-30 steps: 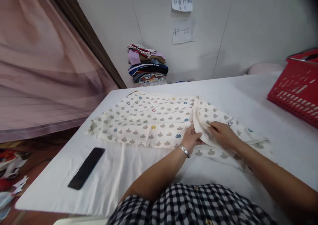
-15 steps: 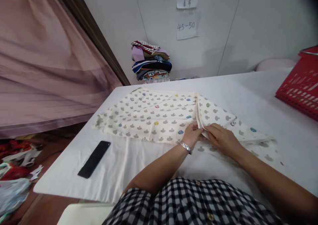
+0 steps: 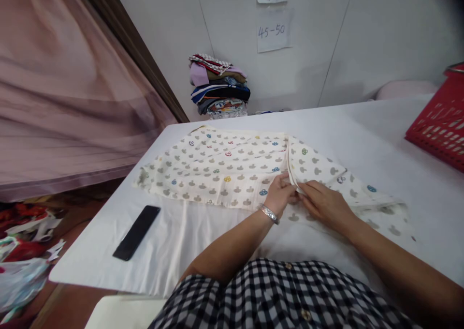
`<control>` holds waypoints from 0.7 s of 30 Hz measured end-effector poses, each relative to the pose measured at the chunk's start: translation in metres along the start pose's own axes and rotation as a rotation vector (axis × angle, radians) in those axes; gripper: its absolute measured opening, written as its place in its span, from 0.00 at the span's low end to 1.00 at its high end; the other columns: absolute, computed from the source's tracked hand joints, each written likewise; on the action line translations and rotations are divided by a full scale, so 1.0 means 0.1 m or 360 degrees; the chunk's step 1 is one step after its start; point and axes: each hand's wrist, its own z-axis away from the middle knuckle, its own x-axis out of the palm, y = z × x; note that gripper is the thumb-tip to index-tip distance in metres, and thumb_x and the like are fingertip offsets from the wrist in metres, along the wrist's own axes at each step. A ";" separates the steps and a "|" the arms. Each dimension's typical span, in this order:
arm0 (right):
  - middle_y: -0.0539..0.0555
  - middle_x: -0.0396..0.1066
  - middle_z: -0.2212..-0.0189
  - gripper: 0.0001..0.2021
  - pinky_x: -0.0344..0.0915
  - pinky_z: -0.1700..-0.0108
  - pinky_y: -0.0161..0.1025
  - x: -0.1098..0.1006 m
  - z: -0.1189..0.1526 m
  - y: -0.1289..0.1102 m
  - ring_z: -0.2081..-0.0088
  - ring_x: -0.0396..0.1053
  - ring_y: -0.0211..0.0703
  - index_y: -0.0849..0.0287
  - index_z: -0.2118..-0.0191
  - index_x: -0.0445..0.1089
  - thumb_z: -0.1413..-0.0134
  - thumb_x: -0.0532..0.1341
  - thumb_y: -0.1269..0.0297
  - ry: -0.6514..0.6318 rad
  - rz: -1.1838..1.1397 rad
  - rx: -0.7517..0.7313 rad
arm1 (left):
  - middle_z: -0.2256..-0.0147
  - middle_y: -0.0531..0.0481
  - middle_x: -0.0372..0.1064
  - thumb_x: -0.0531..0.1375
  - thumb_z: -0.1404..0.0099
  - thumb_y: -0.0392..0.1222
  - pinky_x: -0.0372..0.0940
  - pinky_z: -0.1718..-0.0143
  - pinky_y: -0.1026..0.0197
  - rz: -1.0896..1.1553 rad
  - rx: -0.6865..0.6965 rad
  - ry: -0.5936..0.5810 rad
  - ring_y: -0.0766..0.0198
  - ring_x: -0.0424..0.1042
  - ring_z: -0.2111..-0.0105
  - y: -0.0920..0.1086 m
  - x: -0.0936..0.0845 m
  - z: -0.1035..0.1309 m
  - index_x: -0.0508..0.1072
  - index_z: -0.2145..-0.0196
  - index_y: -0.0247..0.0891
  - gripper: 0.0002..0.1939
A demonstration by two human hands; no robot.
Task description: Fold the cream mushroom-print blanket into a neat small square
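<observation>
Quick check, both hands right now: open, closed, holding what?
Left hand: closed, holding the printed cloth by its edge.
Right hand: closed, pinching that cloth too.

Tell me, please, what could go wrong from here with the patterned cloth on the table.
The left hand and right hand pinch the cloth close together at its pale edge, so the parts farther out might shift or crease.
The bracelet on the left wrist is near the cloth and might snag it.
The phone lies on the same table, so a wide sweep of the cloth could nudge it.
</observation>
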 end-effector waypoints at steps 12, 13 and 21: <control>0.57 0.72 0.62 0.16 0.66 0.66 0.39 -0.03 -0.01 -0.02 0.61 0.70 0.45 0.55 0.51 0.68 0.37 0.48 0.67 0.0194 -0.0005 -0.0035 | 0.75 0.57 0.67 0.64 0.49 0.35 0.70 0.71 0.60 -0.0067 0.0029 -0.0065 0.66 0.70 0.77 0.04 0.04 0.00 0.65 0.53 0.39 0.24; 0.57 0.72 0.62 0.16 0.66 0.65 0.39 -0.03 -0.01 -0.02 0.61 0.70 0.45 0.55 0.50 0.68 0.37 0.47 0.68 0.0194 -0.0010 -0.0036 | 0.76 0.57 0.66 0.64 0.49 0.35 0.69 0.72 0.60 -0.0090 0.0028 -0.0075 0.66 0.70 0.77 0.04 0.03 -0.01 0.66 0.53 0.39 0.24; 0.59 0.71 0.60 0.16 0.67 0.62 0.42 -0.06 -0.03 0.01 0.59 0.69 0.47 0.57 0.48 0.67 0.38 0.49 0.67 0.0177 -0.0024 -0.0080 | 0.76 0.58 0.65 0.64 0.49 0.36 0.69 0.72 0.62 -0.0135 0.0057 -0.0080 0.67 0.70 0.76 0.07 0.03 -0.01 0.68 0.56 0.38 0.20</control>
